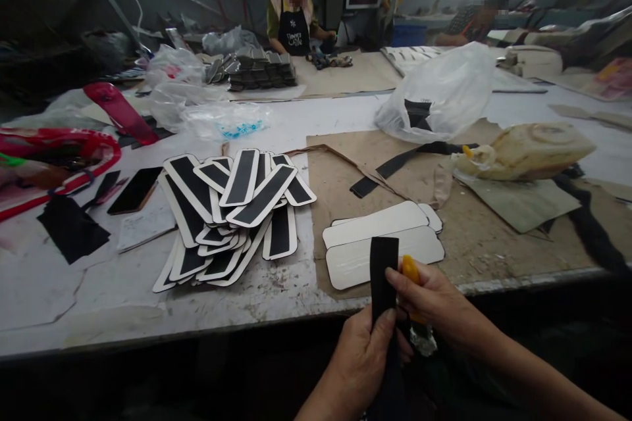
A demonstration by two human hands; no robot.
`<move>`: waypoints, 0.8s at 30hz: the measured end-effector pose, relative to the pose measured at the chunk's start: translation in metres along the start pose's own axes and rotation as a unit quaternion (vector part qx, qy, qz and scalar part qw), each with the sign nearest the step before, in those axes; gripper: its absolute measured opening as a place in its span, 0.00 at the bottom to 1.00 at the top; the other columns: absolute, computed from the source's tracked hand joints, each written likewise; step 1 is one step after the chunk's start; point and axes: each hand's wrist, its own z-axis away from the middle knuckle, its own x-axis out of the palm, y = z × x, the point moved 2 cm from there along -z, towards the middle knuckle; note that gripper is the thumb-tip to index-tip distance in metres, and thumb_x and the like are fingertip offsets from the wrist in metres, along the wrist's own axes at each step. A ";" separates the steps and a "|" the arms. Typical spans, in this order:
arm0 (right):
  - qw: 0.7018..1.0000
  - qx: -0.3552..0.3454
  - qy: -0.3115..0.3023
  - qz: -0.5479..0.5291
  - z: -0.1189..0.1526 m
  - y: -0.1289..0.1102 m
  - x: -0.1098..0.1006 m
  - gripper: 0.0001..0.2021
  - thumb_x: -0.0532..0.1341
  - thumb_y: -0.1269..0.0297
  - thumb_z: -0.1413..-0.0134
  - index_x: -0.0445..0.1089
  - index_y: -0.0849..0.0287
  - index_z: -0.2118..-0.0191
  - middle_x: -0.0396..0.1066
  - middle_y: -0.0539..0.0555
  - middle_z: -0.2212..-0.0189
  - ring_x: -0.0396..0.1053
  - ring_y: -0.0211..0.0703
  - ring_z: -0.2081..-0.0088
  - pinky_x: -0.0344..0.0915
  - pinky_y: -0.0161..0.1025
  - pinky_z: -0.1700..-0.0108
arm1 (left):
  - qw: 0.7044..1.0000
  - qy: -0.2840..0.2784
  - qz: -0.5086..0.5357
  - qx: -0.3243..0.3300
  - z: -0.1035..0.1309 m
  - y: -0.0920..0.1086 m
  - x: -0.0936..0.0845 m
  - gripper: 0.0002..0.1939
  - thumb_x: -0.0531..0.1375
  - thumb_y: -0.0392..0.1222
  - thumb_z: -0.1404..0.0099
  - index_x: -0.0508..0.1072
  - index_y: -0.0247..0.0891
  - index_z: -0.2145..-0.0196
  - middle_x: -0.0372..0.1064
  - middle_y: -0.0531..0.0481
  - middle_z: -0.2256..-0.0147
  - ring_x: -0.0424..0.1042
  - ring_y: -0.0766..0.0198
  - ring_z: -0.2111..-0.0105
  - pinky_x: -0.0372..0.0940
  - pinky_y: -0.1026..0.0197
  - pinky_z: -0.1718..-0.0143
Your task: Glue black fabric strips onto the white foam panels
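My left hand [359,356] is closed on a long black strip [384,260], thumb across its front, at the table's front edge. The strip stands upright and its lower part hangs below the hand. My right hand [434,293] pinches the strip's right edge with the thumb and also holds a yellow-handled tool [411,270], whose lower end is hard to make out. Just behind the strip lie white rounded panels [345,264] on brown paper [474,243]. A loose pile of white panels with black strips on them [261,194] lies to the left.
A phone [135,191] and black scraps [74,227] lie at the left. Farther back are a plastic bag [439,92], a yellowish bottle [538,150] on its side and a dark stack [261,69]. Two people [295,13] are across the table.
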 end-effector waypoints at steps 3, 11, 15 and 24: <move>0.999 0.022 0.028 0.013 -0.003 0.000 0.000 0.19 0.60 0.47 0.50 0.59 0.59 0.75 0.56 0.42 0.85 0.53 0.28 0.83 0.51 0.28 0.82 | 0.999 -0.012 0.032 -0.025 -0.004 -0.006 0.002 0.20 0.51 0.56 0.37 0.69 0.35 0.63 0.68 0.50 0.78 0.66 0.66 0.78 0.61 0.63 0.74; 0.997 0.010 0.066 0.035 -0.008 -0.007 -0.018 0.18 0.58 0.46 0.50 0.62 0.58 0.72 0.60 0.45 0.79 0.58 0.33 0.78 0.58 0.31 0.77 | 0.999 0.002 -0.038 -0.001 0.003 -0.002 -0.005 0.17 0.53 0.52 0.38 0.70 0.36 0.65 0.67 0.50 0.74 0.66 0.65 0.75 0.61 0.63 0.73; 0.987 0.032 0.006 0.155 -0.013 -0.026 -0.048 0.17 0.58 0.47 0.49 0.64 0.57 0.70 0.66 0.49 0.75 0.62 0.37 0.74 0.60 0.33 0.73 | 0.958 0.266 -0.095 0.055 0.010 -0.001 -0.045 0.13 0.56 0.52 0.40 0.66 0.39 0.67 0.62 0.53 0.73 0.63 0.65 0.72 0.60 0.63 0.68; 0.796 -0.044 -0.177 0.576 -0.058 -0.046 -0.017 0.15 0.51 0.57 0.43 0.64 0.58 0.76 0.65 0.50 0.80 0.58 0.36 0.78 0.50 0.33 0.74 | 0.974 0.220 -0.037 0.025 -0.024 0.017 -0.077 0.15 0.57 0.47 0.41 0.67 0.34 0.61 0.71 0.44 0.64 0.69 0.60 0.64 0.64 0.59 0.62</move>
